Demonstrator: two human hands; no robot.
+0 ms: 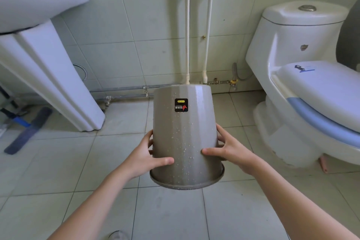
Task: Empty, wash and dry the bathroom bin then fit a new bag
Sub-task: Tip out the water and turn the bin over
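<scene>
A grey plastic bin (183, 126) hangs upside down in mid-air at the centre of the head view, rim toward me and base pointing at the wall. Water drops dot its side, and a black label sits near the base. My left hand (148, 154) grips its left side with the thumb across the front. My right hand (228, 150) grips the right side the same way. No bag is visible on the bin.
A white pedestal basin (48, 60) stands at the left, and a mop (25, 130) lies on the floor beside it. A white toilet (303, 76) with a closed lid is at the right. Pipes (188, 35) run down the tiled back wall. Tiled floor (167, 216) lies below the bin.
</scene>
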